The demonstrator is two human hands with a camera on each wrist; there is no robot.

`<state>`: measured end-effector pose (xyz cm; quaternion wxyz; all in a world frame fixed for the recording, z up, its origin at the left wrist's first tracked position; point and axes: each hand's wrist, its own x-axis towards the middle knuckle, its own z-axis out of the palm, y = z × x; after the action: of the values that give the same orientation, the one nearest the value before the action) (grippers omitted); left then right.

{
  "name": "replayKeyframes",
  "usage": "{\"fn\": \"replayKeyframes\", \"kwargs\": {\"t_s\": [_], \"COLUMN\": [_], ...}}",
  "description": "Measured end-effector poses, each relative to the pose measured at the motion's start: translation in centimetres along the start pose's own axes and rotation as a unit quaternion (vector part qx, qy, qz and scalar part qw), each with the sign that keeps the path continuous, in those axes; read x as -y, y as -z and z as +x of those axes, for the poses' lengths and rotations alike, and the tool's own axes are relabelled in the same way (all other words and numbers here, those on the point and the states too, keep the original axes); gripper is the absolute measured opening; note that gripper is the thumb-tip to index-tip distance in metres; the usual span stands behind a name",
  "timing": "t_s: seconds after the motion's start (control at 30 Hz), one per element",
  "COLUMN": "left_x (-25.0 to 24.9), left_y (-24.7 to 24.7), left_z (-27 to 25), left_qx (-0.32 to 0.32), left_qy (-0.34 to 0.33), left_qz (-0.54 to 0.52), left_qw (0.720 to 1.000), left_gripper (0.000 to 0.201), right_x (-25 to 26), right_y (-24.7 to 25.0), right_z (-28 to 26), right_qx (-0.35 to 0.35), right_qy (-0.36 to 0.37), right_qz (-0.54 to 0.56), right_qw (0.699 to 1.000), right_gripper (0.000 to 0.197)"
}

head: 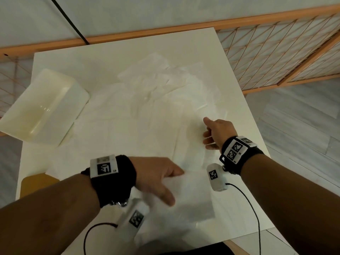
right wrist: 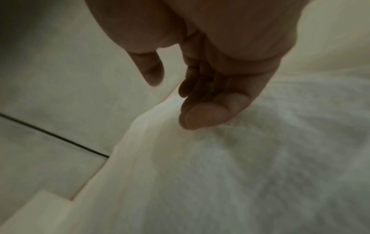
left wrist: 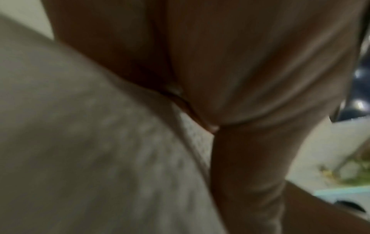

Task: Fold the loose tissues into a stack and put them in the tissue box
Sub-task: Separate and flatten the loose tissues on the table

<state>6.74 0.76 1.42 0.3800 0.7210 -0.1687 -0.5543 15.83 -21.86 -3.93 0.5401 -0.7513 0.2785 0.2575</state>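
The left hand (head: 156, 176) is lying palm down at the near edge of the worktop (head: 60, 159), fingers spread straight and pressing on a folded tissue (head: 191, 196). The right hand (head: 218, 132) is reaching forward over the loose tissues (head: 156, 89) spread across the worktop's middle, holding nothing, forefinger extended and the rest loosely curled. The open tissue box (head: 42, 109) is sitting at the far left edge, well apart from both hands.
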Motion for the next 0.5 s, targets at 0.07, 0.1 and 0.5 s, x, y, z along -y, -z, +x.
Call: {"fn": "replayKeyframes", "kwargs": {"t_s": [0.07,0.1,0.5], "left_x": [0.7,1.3,4.0], "left_y": [-1.2,-1.6,-4.7], "left_z": [0.4,0.9,3.6], "left_qx": [0.029,0.023,-0.205], "left_qy": [0.031,0.045,0.074], "left_qz": [0.065,0.100,0.277], "left_qw": [0.997,0.994,0.936], "left_gripper": [0.025,0.026,0.057], "right_x": [-0.7,-0.9,-0.9], "right_y": [0.0,0.0,-1.3], "right_z": [0.5,0.6,1.2], "right_qx": [-0.020,-0.032,-0.070], "right_qy": [0.007,0.008,0.027], "right_qz": [-0.052,-0.070,-0.186], "right_qw": [0.998,0.997,0.980], "right_gripper": [0.030,0.028,0.052]}}
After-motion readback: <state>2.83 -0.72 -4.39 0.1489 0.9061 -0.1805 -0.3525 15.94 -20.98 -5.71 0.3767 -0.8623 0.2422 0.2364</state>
